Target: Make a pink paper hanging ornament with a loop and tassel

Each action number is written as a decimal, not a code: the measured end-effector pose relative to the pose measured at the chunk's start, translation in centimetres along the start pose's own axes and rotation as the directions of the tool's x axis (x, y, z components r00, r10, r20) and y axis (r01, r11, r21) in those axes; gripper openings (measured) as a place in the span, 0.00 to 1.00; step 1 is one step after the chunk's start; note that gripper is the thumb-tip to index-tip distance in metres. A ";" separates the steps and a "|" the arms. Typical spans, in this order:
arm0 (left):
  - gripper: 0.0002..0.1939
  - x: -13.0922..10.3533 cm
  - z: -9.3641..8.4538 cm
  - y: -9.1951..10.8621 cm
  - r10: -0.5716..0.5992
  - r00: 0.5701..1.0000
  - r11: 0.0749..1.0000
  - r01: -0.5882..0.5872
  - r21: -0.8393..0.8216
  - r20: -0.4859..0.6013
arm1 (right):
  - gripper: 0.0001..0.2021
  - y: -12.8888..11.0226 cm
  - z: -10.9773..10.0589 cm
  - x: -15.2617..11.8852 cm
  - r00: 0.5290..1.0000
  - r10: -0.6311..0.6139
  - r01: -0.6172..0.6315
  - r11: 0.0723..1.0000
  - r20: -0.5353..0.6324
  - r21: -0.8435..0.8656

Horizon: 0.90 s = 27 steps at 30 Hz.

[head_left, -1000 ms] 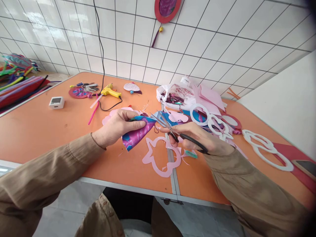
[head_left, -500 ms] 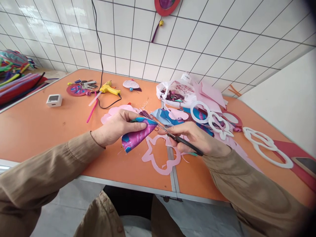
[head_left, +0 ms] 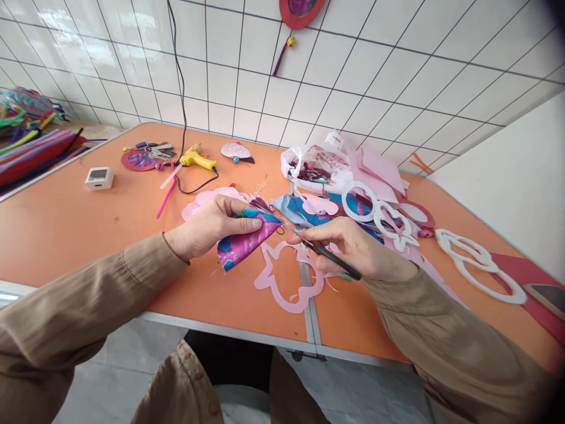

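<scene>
My left hand (head_left: pixel 212 227) pinches a folded piece of shiny purple and blue patterned fabric (head_left: pixel 247 242), thumb on top, above the middle of the table. In my right hand (head_left: pixel 348 244) is a pair of scissors with black handles (head_left: pixel 333 259). Their blades (head_left: pixel 291 228) point left and meet the fabric's upper right edge. Dark purple threads (head_left: pixel 261 204) show behind the fabric by the blades; what holds them is hidden. Below lies a pink flower-shaped outline (head_left: pixel 293 300) on the orange table (head_left: pixel 212 300).
A yellow glue gun (head_left: pixel 197 157) with a black cord lies at the back left, near a small white box (head_left: pixel 99 178). A white plastic bag (head_left: pixel 315 162), pink sheets (head_left: pixel 379 171) and white ring cutouts (head_left: pixel 481 265) lie toward the right. Pink petal-shaped pieces (head_left: pixel 196 203) sit behind my left hand.
The scissors' handles have shifted slightly with my right fingers, the blades staying at the fabric's edge. My left hand keeps its hold, and the view has moved very little.
</scene>
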<state>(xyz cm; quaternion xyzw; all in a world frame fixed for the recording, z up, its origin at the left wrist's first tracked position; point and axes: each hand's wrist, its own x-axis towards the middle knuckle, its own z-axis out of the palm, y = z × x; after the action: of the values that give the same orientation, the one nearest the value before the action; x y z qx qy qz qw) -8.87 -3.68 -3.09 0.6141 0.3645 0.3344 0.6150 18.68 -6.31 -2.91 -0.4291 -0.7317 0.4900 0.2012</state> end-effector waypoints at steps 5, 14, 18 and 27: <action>0.17 0.1 -0.2 0.0 -0.001 1.000 1.000 0.001 0.015 0.017 | 0.26 -0.1 0.1 0.0 1.000 -0.028 0.028 1.000 0.003 0.002; 0.16 0.1 -0.5 -0.2 0.006 1.000 0.999 -0.007 0.051 0.021 | 0.22 -0.3 0.2 -0.1 0.998 0.056 -0.058 0.995 0.024 0.079; 0.17 0.1 -0.5 -0.2 0.002 1.000 0.998 -0.002 0.062 0.011 | 0.22 -0.4 0.1 -0.3 0.998 0.063 -0.065 0.994 0.023 0.085; 0.14 0.3 -0.7 -0.2 -0.004 1.000 0.999 0.004 0.053 -0.001 | 0.21 -0.1 0.0 -0.1 0.998 0.050 -0.052 0.996 0.032 0.069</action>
<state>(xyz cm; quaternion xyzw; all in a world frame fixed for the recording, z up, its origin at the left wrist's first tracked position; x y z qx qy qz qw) -9.35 -3.11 -3.31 0.6294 0.3748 0.3237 0.5988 18.66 -6.45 -2.80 -0.4331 -0.7057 0.5266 0.1924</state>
